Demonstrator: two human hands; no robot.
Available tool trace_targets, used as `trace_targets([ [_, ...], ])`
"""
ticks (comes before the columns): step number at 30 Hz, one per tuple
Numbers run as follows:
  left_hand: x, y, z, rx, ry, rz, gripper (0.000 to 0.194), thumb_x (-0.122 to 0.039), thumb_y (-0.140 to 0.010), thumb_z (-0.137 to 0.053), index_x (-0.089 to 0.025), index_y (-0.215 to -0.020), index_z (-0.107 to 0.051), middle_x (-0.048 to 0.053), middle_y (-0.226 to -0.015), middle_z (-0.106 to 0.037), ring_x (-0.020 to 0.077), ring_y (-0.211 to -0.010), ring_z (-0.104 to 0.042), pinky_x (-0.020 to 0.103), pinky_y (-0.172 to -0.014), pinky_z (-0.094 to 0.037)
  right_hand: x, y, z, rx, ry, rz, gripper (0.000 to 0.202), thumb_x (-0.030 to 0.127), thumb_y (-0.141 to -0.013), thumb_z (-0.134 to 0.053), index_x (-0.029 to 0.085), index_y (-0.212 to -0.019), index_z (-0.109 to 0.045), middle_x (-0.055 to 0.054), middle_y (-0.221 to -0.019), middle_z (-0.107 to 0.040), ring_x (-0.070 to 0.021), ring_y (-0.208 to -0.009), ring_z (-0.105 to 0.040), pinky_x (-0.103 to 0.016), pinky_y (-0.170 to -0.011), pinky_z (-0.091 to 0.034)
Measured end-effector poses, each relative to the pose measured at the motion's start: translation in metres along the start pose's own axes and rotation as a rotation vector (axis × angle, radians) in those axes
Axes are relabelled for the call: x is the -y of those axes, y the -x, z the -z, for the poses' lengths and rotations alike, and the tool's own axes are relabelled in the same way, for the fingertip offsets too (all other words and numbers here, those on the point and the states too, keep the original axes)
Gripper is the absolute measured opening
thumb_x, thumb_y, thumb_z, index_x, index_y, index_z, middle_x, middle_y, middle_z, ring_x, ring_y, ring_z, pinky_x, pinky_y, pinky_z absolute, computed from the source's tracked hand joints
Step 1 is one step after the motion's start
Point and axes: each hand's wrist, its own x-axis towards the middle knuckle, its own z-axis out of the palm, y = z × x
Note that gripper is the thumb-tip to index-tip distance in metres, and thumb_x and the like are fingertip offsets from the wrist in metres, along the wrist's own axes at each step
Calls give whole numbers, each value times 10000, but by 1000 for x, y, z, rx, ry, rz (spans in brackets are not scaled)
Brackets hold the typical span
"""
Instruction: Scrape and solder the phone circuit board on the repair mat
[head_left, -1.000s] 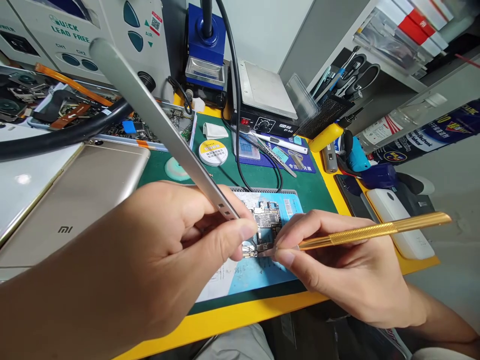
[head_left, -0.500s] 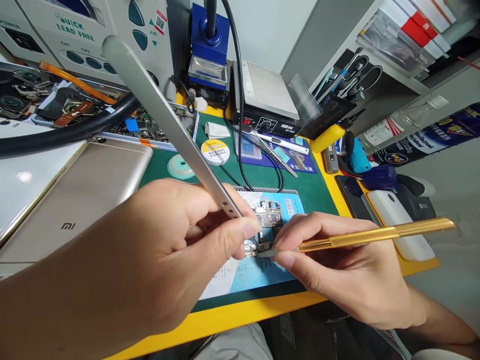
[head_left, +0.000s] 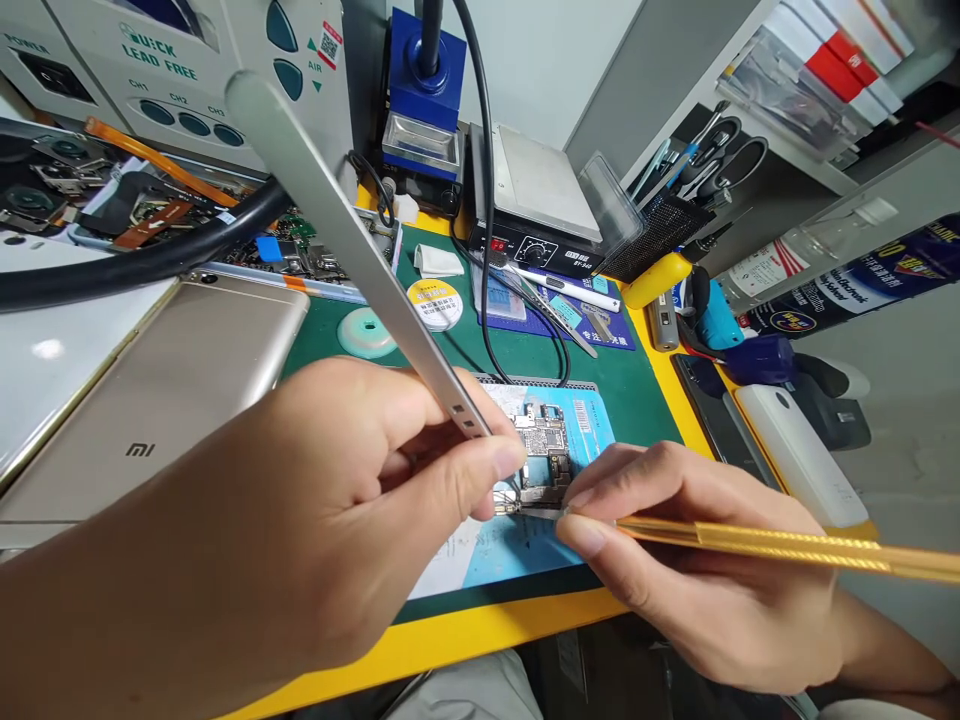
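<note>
My left hand [head_left: 390, 480] grips a long silver metal tool [head_left: 360, 250], which looks like tweezers, its rounded end pointing up and left. Between thumb and fingers of my right hand [head_left: 690, 570] is a gold-handled knife [head_left: 765, 545]; its thin blade reaches left to the lower edge of a phone circuit board [head_left: 544, 437]. The board lies on a blue and white booklet [head_left: 517, 550], partly covered by both hands. The silver tool's tips are hidden behind my left fingers, so their contact with the board cannot be made out.
A silver phone back [head_left: 180, 400] lies left, under a thick black hose [head_left: 135, 265]. Behind are a soldering station [head_left: 165, 60], a heating plate [head_left: 540, 195] and loose tweezers. A dark phone and a white device [head_left: 799, 455] lie on the right.
The gold handle has swung lower at its far end, and my right hand has turned and shifted slightly right and down. The view has moved a little; my left hand keeps its grip.
</note>
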Motion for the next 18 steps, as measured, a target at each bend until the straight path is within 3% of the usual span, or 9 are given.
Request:
trace_targets([
  [3, 2, -2, 2, -3, -18, -58, 494, -682, -1083, -818, -330, -736, -843, -71, -497, -552, 82, -396, -371, 251, -369, -252, -2, 7, 2, 30, 18, 81, 360, -52, -936, -956, 269, -1006, -809, -27, -847, -961, -203, -620, -899, -243, -567, -728],
  [6, 6, -4, 5, -19, -54, -69, 522, -714, -1074, -854, -318, -736, -818, -35, -562, -594, 127, -431, -529, 266, -356, -282, -9, 15, 6, 113, 84, 161, 486, -85, -960, -979, 300, -1194, -797, -38, -930, -974, -221, -655, -916, -270, -571, -749],
  [8, 8, -4, 7, -4, -73, -87, 497, -712, -1098, -853, -327, -783, -847, -33, -578, -610, 139, -443, -548, 273, -364, -324, -13, 20, 9, 175, 122, 196, 519, -55, -995, -999, 310, -1281, -766, -47, -998, -986, -224, -693, -938, -276, -602, -763],
  [18, 11, -4, 8, 53, -75, -101, 455, -715, -1152, -801, -364, -887, -917, -27, -596, -653, 176, -513, -684, 269, -360, -379, -12, 25, 6, 150, 159, 192, 462, 8, -1042, -1001, 319, -1285, -761, -20, -1031, -995, -211, -703, -949, -279, -600, -741],
])
